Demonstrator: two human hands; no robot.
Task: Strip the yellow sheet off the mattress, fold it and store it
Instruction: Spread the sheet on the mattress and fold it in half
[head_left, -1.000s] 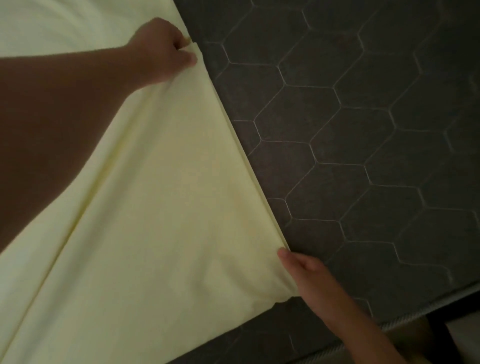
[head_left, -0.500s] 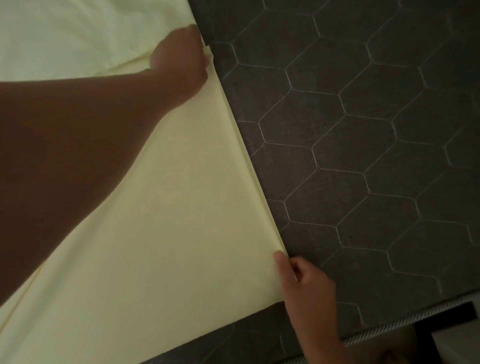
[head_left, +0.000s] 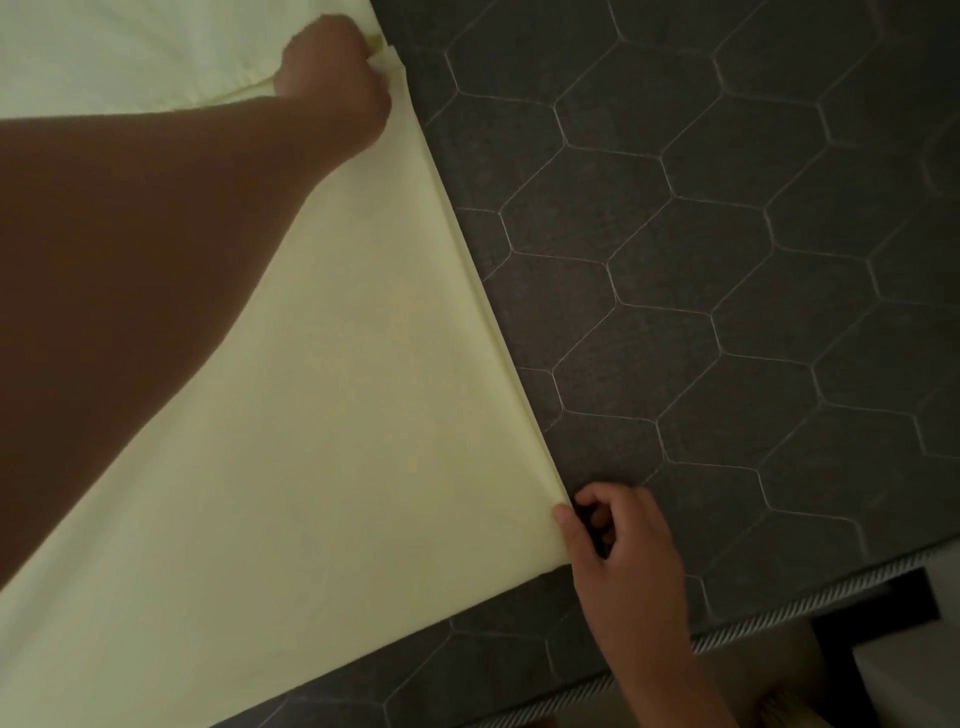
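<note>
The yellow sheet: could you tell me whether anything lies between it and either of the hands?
Nothing visible does. The left hand grips the far end of the yellow sheet's folded edge, the right hand pinches its near corner, and only bare mattress lies beside it.

A: Left arm — any sleeve?
B: None in view. Bare forearm up to the left hand.
A: Right hand?
B: Bare too. No glove, ring or watch showing. Short nails, as far as the dim light lets me tell. Wrist bare to the frame edge.
</note>
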